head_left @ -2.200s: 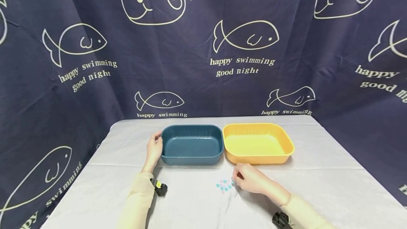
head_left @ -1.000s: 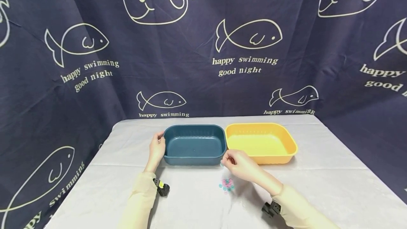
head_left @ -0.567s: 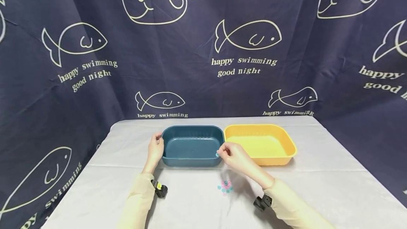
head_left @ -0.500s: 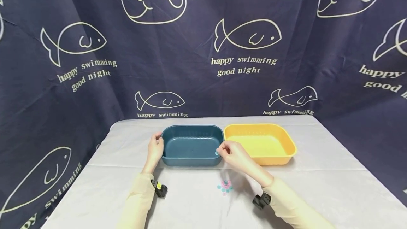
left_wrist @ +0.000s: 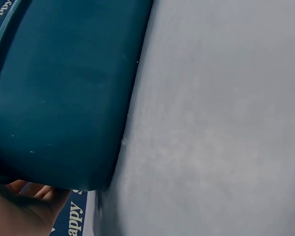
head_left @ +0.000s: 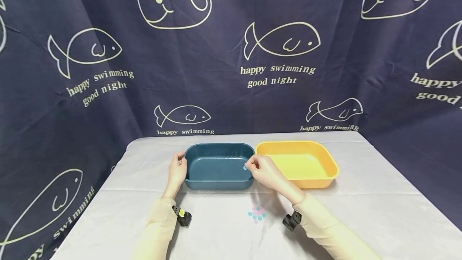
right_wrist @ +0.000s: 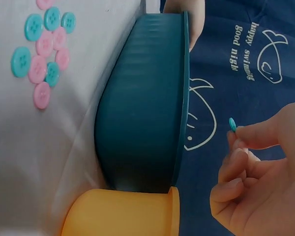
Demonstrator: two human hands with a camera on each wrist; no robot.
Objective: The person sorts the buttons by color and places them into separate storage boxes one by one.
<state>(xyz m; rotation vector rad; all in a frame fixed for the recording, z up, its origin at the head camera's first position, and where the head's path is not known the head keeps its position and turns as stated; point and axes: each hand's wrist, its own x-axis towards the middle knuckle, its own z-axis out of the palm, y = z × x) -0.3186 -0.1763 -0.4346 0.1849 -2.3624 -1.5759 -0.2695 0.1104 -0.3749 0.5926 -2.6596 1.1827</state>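
Note:
Between thumb and fingertip, my right hand (head_left: 268, 171) pinches a turquoise button (right_wrist: 232, 125), held up over the right end of a dark blue plastic bin (head_left: 218, 185). My left hand (head_left: 177, 171) grips the left end of that bin; the left wrist view shows its fingers (left_wrist: 45, 191) against the end wall, the thumb hidden there. On the cloth in front of the bins lies a small cluster of pink and turquoise buttons (head_left: 257, 213). In the right wrist view, a pink button (right_wrist: 42, 95) and a turquoise button (right_wrist: 21, 62) lie flat among several others.
A yellow bin (head_left: 314, 183) stands right up against the blue bin's right end. Both rest on a table with a pale cloth (head_left: 216, 228). Behind and at both sides hangs a navy curtain (head_left: 223, 51) with fish and whale drawings.
My right hand has gone from the button cluster up and leftward to the blue bin's right end, carrying a turquoise button. The left hand has stayed at the bin's left end.

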